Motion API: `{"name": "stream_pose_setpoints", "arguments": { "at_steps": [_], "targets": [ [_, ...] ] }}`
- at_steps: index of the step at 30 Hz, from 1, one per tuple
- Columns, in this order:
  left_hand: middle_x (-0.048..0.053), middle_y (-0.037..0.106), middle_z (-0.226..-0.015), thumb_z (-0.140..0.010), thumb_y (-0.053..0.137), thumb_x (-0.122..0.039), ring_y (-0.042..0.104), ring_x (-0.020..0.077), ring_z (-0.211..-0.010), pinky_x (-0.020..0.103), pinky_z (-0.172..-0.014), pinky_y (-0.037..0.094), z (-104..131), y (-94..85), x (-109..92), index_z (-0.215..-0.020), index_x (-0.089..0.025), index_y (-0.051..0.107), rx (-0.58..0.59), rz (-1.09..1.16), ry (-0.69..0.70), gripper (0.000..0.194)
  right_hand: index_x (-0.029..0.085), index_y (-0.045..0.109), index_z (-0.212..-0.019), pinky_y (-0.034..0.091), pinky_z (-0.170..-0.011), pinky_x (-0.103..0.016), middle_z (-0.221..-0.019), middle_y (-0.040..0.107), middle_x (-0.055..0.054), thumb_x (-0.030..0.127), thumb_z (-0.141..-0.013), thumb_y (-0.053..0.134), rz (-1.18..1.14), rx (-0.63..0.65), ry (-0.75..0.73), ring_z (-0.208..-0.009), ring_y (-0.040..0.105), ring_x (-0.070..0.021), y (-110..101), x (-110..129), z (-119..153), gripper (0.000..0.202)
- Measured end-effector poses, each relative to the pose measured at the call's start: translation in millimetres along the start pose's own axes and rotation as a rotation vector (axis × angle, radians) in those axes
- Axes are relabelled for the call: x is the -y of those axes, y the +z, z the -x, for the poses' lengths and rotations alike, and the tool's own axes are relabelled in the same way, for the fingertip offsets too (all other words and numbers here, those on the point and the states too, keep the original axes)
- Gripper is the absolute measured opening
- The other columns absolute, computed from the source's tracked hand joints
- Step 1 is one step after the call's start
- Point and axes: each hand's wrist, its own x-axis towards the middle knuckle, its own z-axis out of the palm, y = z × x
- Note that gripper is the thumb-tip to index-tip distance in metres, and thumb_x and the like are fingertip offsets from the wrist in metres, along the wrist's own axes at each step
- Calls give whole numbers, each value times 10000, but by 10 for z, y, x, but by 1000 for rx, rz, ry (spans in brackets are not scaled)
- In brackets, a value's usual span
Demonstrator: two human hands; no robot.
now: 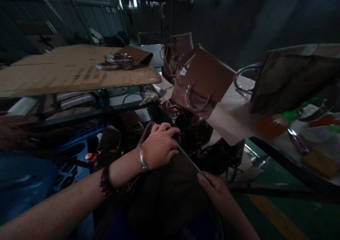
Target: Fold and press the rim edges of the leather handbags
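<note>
A dark bag (167, 194) with a thin pale edge lies low in the middle of the head view, close to my body. My left hand (160, 146), with a silver bangle at the wrist, is over its upper end, the fingers bent around the top edge. Farther down the same edge, on the right, my right hand (214, 188) pinches the rim between thumb and fingers. The bag's lower part is too dark to make out.
Brown handbags (207, 77) with wrapped handles stand beyond my hands. Another bag (135, 56) lies on a cardboard sheet (66, 68) at the left. A large dark bag (292, 82) and an orange item (273, 125) are at the right. A blue crate (79, 151) sits at the lower left.
</note>
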Motion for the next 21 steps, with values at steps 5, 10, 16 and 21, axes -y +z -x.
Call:
{"name": "stream_pose_setpoints", "arguments": {
  "at_steps": [5, 10, 16, 21],
  "targets": [
    [-35, 537, -1120, -740, 521, -281, 351, 263, -990, 449, -794, 258, -50, 58, 27, -676, -216, 640, 107, 39, -73, 150, 151, 514, -698, 368, -588, -222, -688, 507, 3, 445, -806, 389, 46, -10, -10, -678, 464, -144, 5, 28, 11, 337],
    [-41, 579, -1059, -746, 523, -283, 357, 250, -970, 419, -770, 261, -80, 66, 37, -683, -208, 635, 144, 92, -112, 149, 152, 507, -682, 350, -551, -213, -651, 467, 13, 439, -806, 395, 61, -23, -13, -637, 438, -128, 8, 32, 16, 333],
    [-27, 593, -1029, -730, 543, -269, 352, 248, -966, 387, -755, 271, -117, 113, 47, -660, -192, 628, 167, 135, -136, 134, 155, 512, -695, 373, -588, -228, -684, 505, -1, 451, -806, 391, 51, 3, -13, -681, 470, -154, 5, 47, 23, 339],
    [-34, 611, -971, -730, 545, -265, 370, 228, -935, 359, -757, 289, -152, 158, 83, -651, -200, 632, 149, 163, -97, 135, 154, 522, -696, 386, -604, -237, -686, 520, -6, 464, -804, 388, 41, 8, -9, -697, 486, -169, 1, 20, 19, 355]
  ]
}}
